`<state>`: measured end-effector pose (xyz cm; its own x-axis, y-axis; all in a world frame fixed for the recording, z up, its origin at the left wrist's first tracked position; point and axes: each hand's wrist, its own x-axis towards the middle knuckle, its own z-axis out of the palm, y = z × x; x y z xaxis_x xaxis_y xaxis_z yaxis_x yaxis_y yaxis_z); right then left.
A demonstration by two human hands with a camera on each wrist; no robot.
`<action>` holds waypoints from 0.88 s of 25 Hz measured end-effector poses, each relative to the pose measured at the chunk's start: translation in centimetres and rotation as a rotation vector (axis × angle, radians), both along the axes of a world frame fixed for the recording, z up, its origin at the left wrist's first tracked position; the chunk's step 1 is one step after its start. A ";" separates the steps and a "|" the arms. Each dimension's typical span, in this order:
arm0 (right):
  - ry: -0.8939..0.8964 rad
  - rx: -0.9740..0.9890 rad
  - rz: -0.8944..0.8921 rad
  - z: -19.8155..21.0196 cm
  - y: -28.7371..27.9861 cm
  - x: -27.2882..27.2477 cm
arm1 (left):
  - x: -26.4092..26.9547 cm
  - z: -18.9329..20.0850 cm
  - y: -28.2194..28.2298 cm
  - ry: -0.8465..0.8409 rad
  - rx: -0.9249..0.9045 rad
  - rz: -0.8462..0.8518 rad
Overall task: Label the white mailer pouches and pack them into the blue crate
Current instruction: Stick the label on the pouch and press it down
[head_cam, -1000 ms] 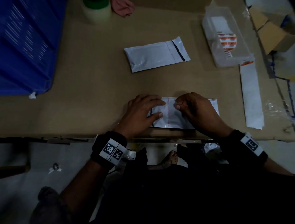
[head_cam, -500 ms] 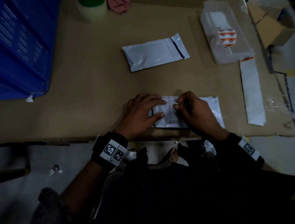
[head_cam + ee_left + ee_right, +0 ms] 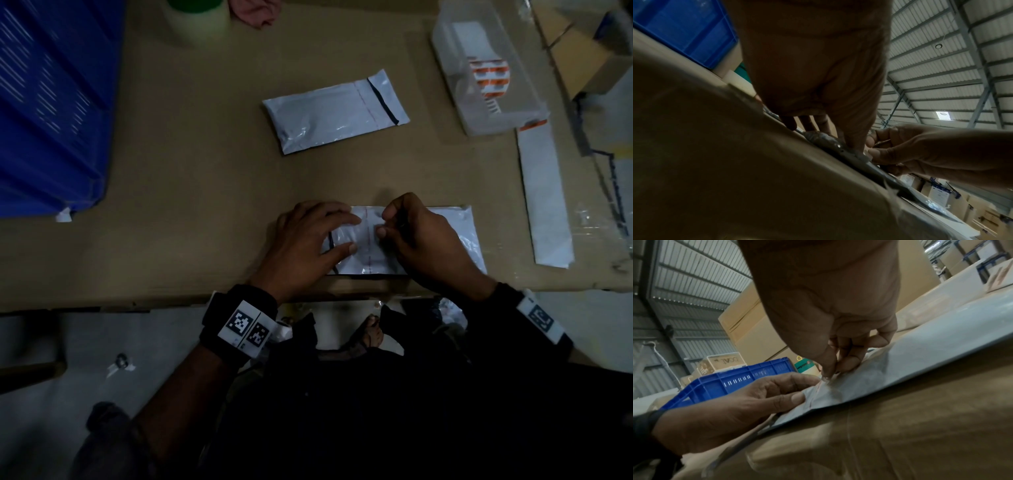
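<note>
Pinching something small with right hand (image 3: 424, 240) grip over flat white plastic mailer pouch (image 3: 459, 233), left hand (image 3: 308, 243) lying flat, pressing it down.
Likely handling light, floppy, slippery; gripping best at an edge.

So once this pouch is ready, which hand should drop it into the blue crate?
Probably the left hand. It lies flat on the near pouch's flap end, on the side facing the blue crate. The right hand pinches the strip and would have to cross over.
</note>
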<state>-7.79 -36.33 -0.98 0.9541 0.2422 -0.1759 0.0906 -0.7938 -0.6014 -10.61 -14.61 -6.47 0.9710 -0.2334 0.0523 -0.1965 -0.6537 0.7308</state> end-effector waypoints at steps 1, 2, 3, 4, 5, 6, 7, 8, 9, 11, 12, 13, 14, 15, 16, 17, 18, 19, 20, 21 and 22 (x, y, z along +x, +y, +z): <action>-0.004 -0.003 0.003 0.0 0.0 0.0 | 0.0 0.0 0.0 -0.001 -0.002 -0.003; -0.009 0.002 0.004 -0.1 0.1 0.1 | 0.0 0.0 0.0 -0.001 -0.004 -0.005; -0.015 0.006 0.003 -0.1 0.1 0.2 | 0.0 0.1 0.0 0.000 -0.003 -0.006; -0.021 0.005 0.001 -0.1 0.1 0.2 | 0.0 0.1 0.0 0.002 -0.001 -0.006; -0.029 -0.002 0.000 -0.1 0.1 0.3 | 0.0 0.2 0.0 0.004 0.000 -0.005; -0.037 -0.011 0.002 -0.2 0.1 0.4 | 0.0 0.2 0.0 0.006 0.000 -0.005; -0.042 -0.018 0.006 -0.2 0.1 0.4 | 0.0 0.2 0.0 0.007 -0.002 -0.006; -0.045 -0.019 0.010 -0.2 0.2 0.4 | 0.0 0.2 0.1 0.007 -0.003 -0.006; -0.046 -0.018 0.012 -0.2 0.2 0.4 | 0.0 0.2 0.1 0.008 -0.004 -0.006; -0.047 -0.025 0.011 -0.1 0.3 0.3 | 0.0 0.1 0.1 0.009 -0.004 -0.005; -0.047 -0.037 0.013 -0.1 0.4 0.3 | 0.0 0.1 0.1 0.006 -0.001 -0.005; -0.048 -0.049 0.018 0.0 0.4 0.2 | 0.0 0.1 0.1 0.002 0.003 -0.006; -0.049 -0.056 0.021 0.0 0.5 0.2 | 0.0 0.1 0.1 0.001 0.004 -0.007; -0.047 -0.058 0.019 0.1 0.5 0.3 | 0.0 0.2 0.1 0.003 0.005 -0.007; -0.046 -0.057 0.012 0.1 0.6 0.3 | 0.0 0.1 0.1 0.006 0.005 -0.008; -0.047 -0.059 0.003 0.1 0.6 0.3 | 0.0 0.1 0.0 0.009 0.005 -0.010; -0.052 -0.067 -0.005 0.1 0.7 0.4 | 0.0 0.1 0.1 0.010 0.003 -0.012; -0.059 -0.078 -0.014 0.2 0.8 0.4 | 0.0 0.1 0.1 0.009 0.000 -0.014; -0.066 -0.090 -0.027 0.2 0.8 0.5 | 0.0 0.1 0.1 0.008 -0.002 -0.014; -0.080 -0.099 -0.042 0.4 0.8 0.7 | 0.1 0.1 0.1 0.010 -0.003 -0.012; -0.098 -0.105 -0.056 0.5 0.7 0.9 | 0.1 0.1 0.2 0.013 -0.002 -0.009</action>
<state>-6.90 -35.67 -0.49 0.9796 0.1732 -0.1024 0.0987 -0.8572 -0.5054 -10.52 -14.44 -6.32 0.9695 -0.2418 0.0398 -0.1924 -0.6502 0.7350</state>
